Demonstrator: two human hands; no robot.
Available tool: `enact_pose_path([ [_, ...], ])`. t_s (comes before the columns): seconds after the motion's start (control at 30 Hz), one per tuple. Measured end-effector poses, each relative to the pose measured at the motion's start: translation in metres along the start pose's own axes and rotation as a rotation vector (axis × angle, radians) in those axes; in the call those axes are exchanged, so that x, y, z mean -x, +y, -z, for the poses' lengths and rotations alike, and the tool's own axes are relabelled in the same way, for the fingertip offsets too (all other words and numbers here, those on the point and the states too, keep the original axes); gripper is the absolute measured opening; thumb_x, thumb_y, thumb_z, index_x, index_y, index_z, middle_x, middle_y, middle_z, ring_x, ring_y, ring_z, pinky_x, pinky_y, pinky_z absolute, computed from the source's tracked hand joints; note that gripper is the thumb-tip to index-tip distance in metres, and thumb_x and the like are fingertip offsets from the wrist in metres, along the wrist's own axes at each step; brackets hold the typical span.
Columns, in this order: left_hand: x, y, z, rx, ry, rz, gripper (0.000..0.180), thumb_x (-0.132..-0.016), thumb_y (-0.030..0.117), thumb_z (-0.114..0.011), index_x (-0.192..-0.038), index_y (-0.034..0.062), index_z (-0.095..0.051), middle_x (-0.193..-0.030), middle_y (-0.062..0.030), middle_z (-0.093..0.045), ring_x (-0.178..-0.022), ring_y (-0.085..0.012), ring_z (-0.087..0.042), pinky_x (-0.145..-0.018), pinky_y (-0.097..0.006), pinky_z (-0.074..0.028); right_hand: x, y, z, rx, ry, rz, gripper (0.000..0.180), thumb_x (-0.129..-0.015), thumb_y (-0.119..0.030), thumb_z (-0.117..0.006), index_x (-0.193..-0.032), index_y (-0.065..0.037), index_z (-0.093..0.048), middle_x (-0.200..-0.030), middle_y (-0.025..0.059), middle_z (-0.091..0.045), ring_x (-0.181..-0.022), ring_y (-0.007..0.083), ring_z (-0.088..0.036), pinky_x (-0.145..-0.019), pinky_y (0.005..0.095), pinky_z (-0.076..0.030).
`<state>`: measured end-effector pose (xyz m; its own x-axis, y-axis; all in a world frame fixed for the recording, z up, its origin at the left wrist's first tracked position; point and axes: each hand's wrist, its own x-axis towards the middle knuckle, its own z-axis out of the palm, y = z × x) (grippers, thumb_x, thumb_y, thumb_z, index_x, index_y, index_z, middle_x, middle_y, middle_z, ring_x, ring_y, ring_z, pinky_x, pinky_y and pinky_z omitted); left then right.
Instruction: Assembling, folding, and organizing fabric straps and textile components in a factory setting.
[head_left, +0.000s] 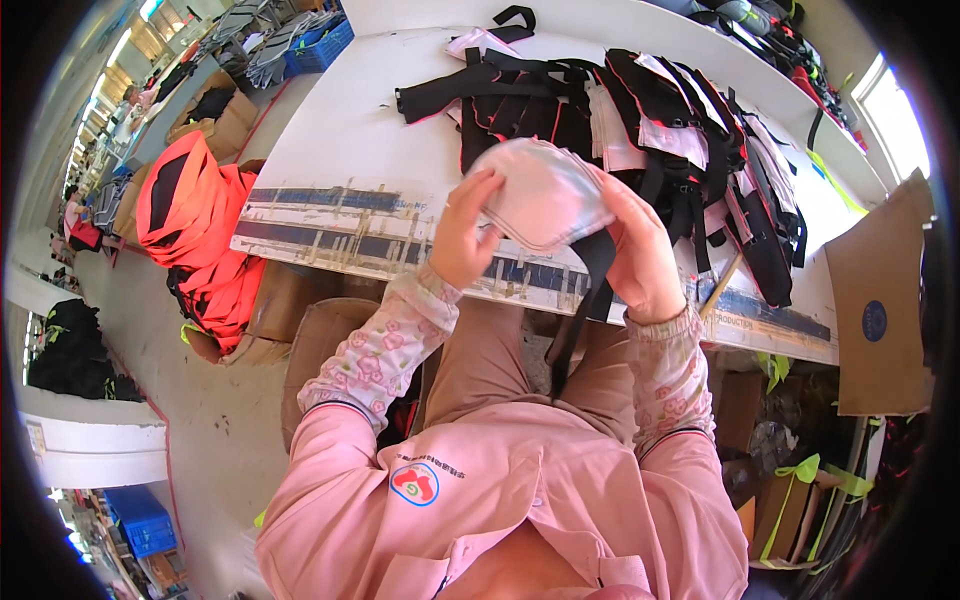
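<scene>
Between my hands, above the table's front edge, is a pale pink, shiny sewn fabric panel (545, 195) with stitched, rounded edges. My left hand (462, 238) grips its left edge, thumb below and fingers against the side. My right hand (645, 258) holds the right edge with the thumb along it and the fingers mostly hidden behind. From beneath the panel a black webbing strap (594, 285) hangs past the table edge toward my lap. Just beyond lie more sewn pieces (680, 130) in black and pale pink, with straps and red piping, heaped together.
The white table (370, 110) has worn, taped strips along its front edge. Bundles of orange-red fabric (195, 215) stand at the left over cardboard boxes. A cardboard sheet (880, 310) rises at the table's right end. A raised ledge (690, 45) runs along the back.
</scene>
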<state>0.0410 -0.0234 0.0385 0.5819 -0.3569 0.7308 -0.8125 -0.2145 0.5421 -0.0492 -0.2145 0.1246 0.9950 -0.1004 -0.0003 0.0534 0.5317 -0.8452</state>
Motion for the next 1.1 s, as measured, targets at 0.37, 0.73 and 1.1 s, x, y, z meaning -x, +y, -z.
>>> enact_pose_path([
  [0.37, 0.045, -0.055, -0.033, -0.024, -0.105, 0.588, 0.050, -0.073, 0.010, -0.072, -0.116, 0.0042, -0.047, -0.099, -0.0124, -0.058, -0.090, -0.0221, -0.056, -0.080, -0.032, -0.047, 0.000, 0.124, 0.077, 1.243, -0.216, 0.394, 0.044, -0.074, -0.016, -0.070, -0.113, -0.005, -0.055, -0.116, 0.0173, -0.053, -0.105, 0.0355, -0.052, -0.089, 0.0413, -0.043],
  [0.73, 0.089, -0.017, -0.029, -0.325, -0.343, 0.083, 0.046, -0.070, 0.038, -0.073, -0.104, 0.0114, -0.059, -0.114, -0.0142, -0.051, -0.113, -0.0356, -0.043, -0.095, -0.046, -0.035, 0.007, 0.154, 0.081, 1.360, -0.029, 0.388, 0.018, -0.077, -0.007, -0.062, -0.095, -0.004, -0.060, -0.106, 0.0137, -0.058, -0.097, 0.0324, -0.055, -0.082, 0.0388, -0.045],
  [1.1, 0.081, 0.000, -0.047, -0.113, 0.006, 0.226, 0.024, -0.070, -0.002, -0.063, -0.092, 0.0071, -0.059, -0.106, -0.0131, -0.055, -0.099, -0.0328, -0.051, -0.086, -0.039, -0.042, 0.007, 0.149, 0.059, 1.144, 0.273, 0.463, 0.025, -0.070, 0.006, -0.057, -0.093, -0.002, -0.057, -0.092, 0.0152, -0.058, -0.081, 0.0296, -0.058, -0.073, 0.0353, -0.047],
])
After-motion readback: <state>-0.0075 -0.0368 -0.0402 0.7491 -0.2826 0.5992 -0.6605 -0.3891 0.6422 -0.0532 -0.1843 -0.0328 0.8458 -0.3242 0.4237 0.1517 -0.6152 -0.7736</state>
